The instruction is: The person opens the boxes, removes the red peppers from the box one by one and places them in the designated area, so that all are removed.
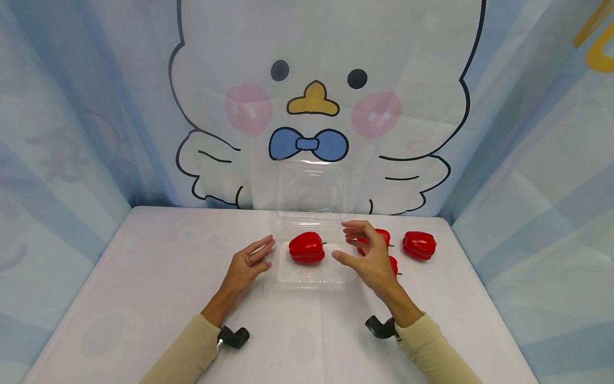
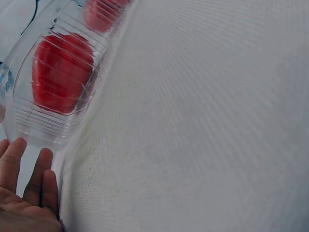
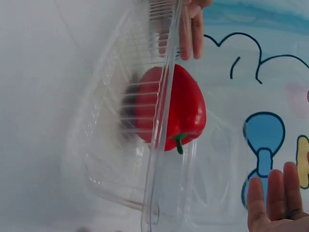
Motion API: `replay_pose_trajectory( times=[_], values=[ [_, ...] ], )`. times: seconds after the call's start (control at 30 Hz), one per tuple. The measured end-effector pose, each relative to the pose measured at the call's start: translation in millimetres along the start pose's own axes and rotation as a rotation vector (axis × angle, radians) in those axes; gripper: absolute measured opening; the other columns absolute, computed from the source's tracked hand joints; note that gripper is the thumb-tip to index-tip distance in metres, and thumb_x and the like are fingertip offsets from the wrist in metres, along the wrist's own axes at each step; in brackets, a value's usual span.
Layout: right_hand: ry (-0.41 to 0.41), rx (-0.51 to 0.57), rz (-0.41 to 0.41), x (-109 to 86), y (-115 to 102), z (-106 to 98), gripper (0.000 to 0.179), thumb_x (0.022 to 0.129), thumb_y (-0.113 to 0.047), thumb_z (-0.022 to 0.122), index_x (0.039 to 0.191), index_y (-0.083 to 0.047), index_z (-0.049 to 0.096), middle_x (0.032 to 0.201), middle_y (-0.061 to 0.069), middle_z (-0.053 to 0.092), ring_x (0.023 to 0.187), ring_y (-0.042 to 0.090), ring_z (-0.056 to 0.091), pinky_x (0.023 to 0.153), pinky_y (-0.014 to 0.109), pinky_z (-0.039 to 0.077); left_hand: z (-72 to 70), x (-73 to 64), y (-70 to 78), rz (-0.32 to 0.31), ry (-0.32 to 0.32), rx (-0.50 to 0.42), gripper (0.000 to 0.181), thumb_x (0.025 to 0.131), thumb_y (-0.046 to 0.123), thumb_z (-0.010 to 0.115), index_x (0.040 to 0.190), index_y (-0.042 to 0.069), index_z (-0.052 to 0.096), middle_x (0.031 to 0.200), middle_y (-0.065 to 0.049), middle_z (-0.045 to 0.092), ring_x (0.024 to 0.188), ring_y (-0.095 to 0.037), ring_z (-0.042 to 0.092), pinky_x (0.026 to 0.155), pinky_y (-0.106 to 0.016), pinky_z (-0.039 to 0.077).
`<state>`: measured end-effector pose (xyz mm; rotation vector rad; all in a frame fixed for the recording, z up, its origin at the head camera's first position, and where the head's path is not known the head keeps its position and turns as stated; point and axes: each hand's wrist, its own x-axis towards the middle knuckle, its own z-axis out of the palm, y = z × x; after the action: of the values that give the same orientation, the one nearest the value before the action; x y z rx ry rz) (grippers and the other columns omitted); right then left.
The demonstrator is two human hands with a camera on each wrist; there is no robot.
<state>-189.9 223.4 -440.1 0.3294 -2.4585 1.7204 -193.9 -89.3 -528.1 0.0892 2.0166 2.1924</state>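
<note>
A clear plastic clamshell box (image 1: 288, 274) lies on the table with its lid raised at the back. In its left half sits a red bell pepper (image 1: 306, 248), its green stem pointing right. My left hand (image 1: 245, 271) is beside the box's left edge, fingers loosely extended and holding nothing. Over the box's right side my right hand (image 1: 369, 261) hovers, thumb and fingers spread apart with nothing between them. The right wrist view shows the pepper (image 3: 186, 108) through the box's ribbed wall, with the right fingertips (image 3: 276, 186) apart from it.
Two more red bell peppers, one behind (image 1: 384, 236) and one below (image 1: 394, 264), are partly hidden by my right hand. Another red bell pepper (image 1: 419, 246) lies farther right on the white table (image 1: 158, 277). A printed curtain (image 1: 312, 48) hangs behind the table.
</note>
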Motion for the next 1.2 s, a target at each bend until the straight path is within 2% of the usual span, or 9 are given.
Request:
replay_pose_trajectory(
  times=[0.2,0.4,0.63,0.87,1.03,1.2],
  values=[
    [-0.020,0.044,0.013,1.7,4,19,0.065,0.083,-0.012,0.090,0.140,-0.022,0.060,0.142,0.001,0.062,0.132,0.036,0.058,0.116,0.047,0.054,0.5,0.8,-0.1,0.000,-0.003,0.005,0.065,0.099,-0.006,0.064,0.159,0.015,0.051,0.161,-0.001,0.052,0.152,-0.020,0.049,0.112,-0.021,0.047],
    [-0.030,0.061,0.029,5.1,9,33,0.068,0.083,-0.012,0.090,0.143,-0.018,0.058,0.148,0.013,0.058,0.137,0.045,0.053,0.118,0.061,0.048,0.5,0.6,-0.5,0.003,-0.003,0.013,0.064,0.099,-0.005,0.065,0.159,0.016,0.051,0.161,-0.002,0.053,0.152,-0.021,0.049,0.111,-0.020,0.048],
    [-0.051,0.085,0.048,10.0,13,45,0.065,0.083,-0.010,0.089,0.141,-0.017,0.060,0.147,0.013,0.057,0.138,0.046,0.050,0.120,0.060,0.046,-0.2,0.5,-2.5,0.027,0.001,0.023,0.066,0.097,-0.006,0.065,0.159,0.014,0.051,0.160,-0.004,0.054,0.151,-0.021,0.050,0.113,-0.018,0.047],
    [-0.058,0.038,0.067,15.9,22,54,0.066,0.082,-0.013,0.091,0.141,-0.019,0.062,0.145,0.010,0.058,0.136,0.036,0.053,0.120,0.058,0.048,-0.8,0.5,-3.6,0.030,-0.002,0.026,0.067,0.096,-0.007,0.064,0.158,0.013,0.051,0.160,-0.004,0.054,0.152,-0.022,0.049,0.111,-0.014,0.047],
    [-0.057,-0.010,0.080,19.9,27,57,0.067,0.080,-0.015,0.093,0.139,-0.023,0.064,0.144,0.008,0.058,0.137,0.035,0.053,0.121,0.054,0.046,0.4,-0.3,-2.1,0.030,-0.001,0.025,0.067,0.096,-0.007,0.064,0.158,0.013,0.051,0.160,-0.005,0.054,0.152,-0.022,0.050,0.113,-0.018,0.047],
    [-0.034,-0.071,0.106,24.1,29,58,0.064,0.080,-0.015,0.092,0.138,-0.023,0.065,0.145,0.014,0.057,0.139,0.037,0.050,0.121,0.056,0.045,0.8,-0.1,-2.2,0.020,0.008,0.026,0.066,0.097,-0.006,0.064,0.158,0.015,0.052,0.159,-0.002,0.055,0.151,-0.019,0.050,0.114,-0.019,0.046]
  ],
)
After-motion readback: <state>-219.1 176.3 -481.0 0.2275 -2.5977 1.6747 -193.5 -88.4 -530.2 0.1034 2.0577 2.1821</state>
